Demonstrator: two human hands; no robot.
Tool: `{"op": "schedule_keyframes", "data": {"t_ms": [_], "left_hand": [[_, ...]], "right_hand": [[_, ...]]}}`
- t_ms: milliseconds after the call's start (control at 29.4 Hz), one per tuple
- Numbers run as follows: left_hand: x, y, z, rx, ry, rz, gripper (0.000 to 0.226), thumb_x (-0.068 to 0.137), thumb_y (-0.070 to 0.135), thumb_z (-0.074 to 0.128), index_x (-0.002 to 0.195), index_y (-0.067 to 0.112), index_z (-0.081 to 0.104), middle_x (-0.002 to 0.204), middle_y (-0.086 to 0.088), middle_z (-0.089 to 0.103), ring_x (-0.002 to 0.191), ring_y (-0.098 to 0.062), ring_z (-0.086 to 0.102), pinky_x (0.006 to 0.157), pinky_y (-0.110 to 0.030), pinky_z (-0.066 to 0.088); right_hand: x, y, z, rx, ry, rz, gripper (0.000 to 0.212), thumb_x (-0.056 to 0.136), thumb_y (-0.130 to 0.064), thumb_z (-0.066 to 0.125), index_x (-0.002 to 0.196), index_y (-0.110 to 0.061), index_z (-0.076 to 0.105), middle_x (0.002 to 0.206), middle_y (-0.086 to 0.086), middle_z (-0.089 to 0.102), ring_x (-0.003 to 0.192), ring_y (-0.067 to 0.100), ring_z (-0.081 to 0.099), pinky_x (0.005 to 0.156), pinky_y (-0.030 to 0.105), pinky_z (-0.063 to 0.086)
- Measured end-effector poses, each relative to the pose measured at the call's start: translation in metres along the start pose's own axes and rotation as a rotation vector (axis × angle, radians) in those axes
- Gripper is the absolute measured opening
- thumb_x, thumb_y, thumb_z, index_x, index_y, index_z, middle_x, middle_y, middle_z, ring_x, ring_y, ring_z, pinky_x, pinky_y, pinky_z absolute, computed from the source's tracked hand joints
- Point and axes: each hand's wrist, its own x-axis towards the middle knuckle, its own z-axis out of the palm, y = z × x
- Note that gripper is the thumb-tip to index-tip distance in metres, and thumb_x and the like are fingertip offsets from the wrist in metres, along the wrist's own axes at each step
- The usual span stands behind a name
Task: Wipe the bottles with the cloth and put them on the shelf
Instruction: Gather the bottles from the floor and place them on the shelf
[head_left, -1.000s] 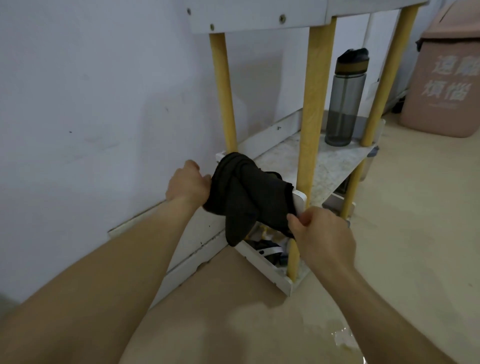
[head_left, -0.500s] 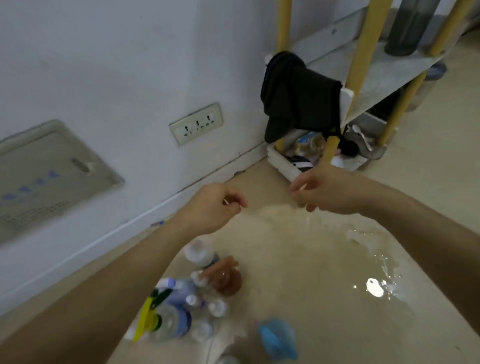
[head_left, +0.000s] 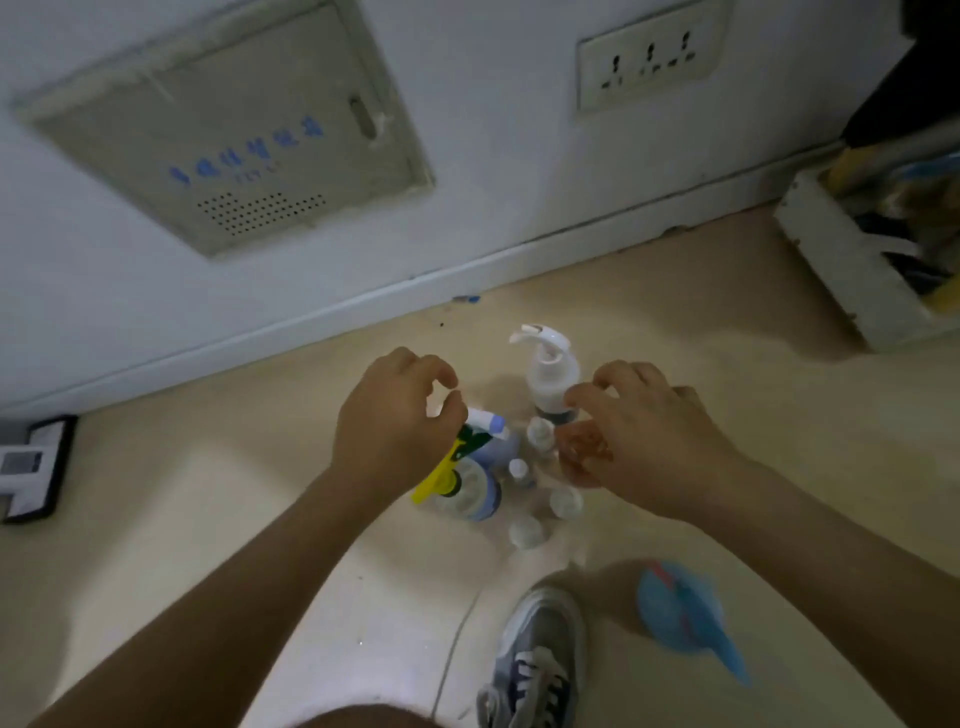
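Note:
Several bottles stand in a cluster on the floor. Among them are a white pump bottle (head_left: 549, 375), a spray bottle with a yellow-green trigger (head_left: 460, 470), an amber bottle (head_left: 583, 442) and small clear bottles (head_left: 525, 531). My left hand (head_left: 395, 431) hovers over the spray bottle with its fingers loosely curled, holding nothing. My right hand (head_left: 649, 436) curves over the amber bottle; I cannot tell whether it touches it. The dark cloth (head_left: 893, 78) hangs at the top right, over the shelf's white bottom tray (head_left: 831, 270).
A blue plastic object (head_left: 680, 613) lies on the floor near my shoe (head_left: 540, 654). The wall carries a socket (head_left: 649, 57) and a vented panel (head_left: 228, 119). A black-and-white object (head_left: 31, 467) sits at the left edge.
Both hands let go of the cloth, left draped on the shelf. My view swung left and down, and both hands dropped over the bottle cluster.

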Motion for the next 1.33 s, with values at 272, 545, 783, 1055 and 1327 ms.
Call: {"op": "schedule_keyframes", "data": {"t_ms": [272,545,783,1055,1327], "left_hand": [[-0.069,-0.038,0.027,-0.126,-0.317,-0.362,0.056,0.085,0.044,0.068,0.129,0.018,0.047,0.122,-0.001,0.057,0.112,-0.022,0.055,0.082,-0.033,0.048],[-0.049,-0.036,0.049,-0.24,-0.369,-0.403,0.02,0.095,0.03,0.054,0.113,0.021,0.058,0.094,-0.004,0.058,0.084,-0.028,0.061,0.066,-0.036,0.048],[-0.076,-0.06,0.029,-0.315,-0.521,-0.5,0.017,0.098,0.024,0.048,0.114,0.019,0.048,0.085,-0.004,0.063,0.076,-0.026,0.06,0.064,-0.034,0.046],[-0.107,-0.063,-0.016,-0.38,-0.503,-0.595,0.019,0.102,0.039,0.04,0.109,0.023,0.047,0.083,-0.001,0.062,0.074,-0.022,0.06,0.07,-0.038,0.052],[-0.111,-0.002,-0.143,-0.394,-0.198,-0.642,0.026,0.1,0.042,0.033,0.095,0.028,0.054,0.075,0.009,0.058,0.066,-0.008,0.053,0.061,-0.024,0.042]], "right_hand": [[0.014,-0.025,0.033,-0.088,-0.098,0.158,0.065,0.085,-0.021,0.061,0.145,-0.028,0.038,0.14,0.007,0.047,0.138,0.029,0.035,0.104,0.058,0.029],[0.059,-0.081,0.031,0.151,-0.199,-0.123,0.094,0.083,-0.004,0.065,0.155,-0.036,0.015,0.153,0.009,0.035,0.132,0.032,0.043,0.095,0.05,0.048],[0.103,-0.091,0.051,0.023,-0.354,-0.03,0.058,0.098,-0.017,0.05,0.152,-0.024,0.029,0.118,0.013,0.06,0.102,0.033,0.062,0.084,0.04,0.052],[0.105,-0.121,0.014,0.371,-0.117,0.138,0.024,0.099,-0.019,0.051,0.117,-0.008,0.06,0.104,0.011,0.066,0.095,0.028,0.061,0.079,0.031,0.043],[0.015,-0.152,-0.151,1.034,0.058,0.384,0.016,0.092,-0.016,0.065,0.106,-0.016,0.073,0.076,0.0,0.062,0.057,0.012,0.051,0.056,0.024,0.049]]}}
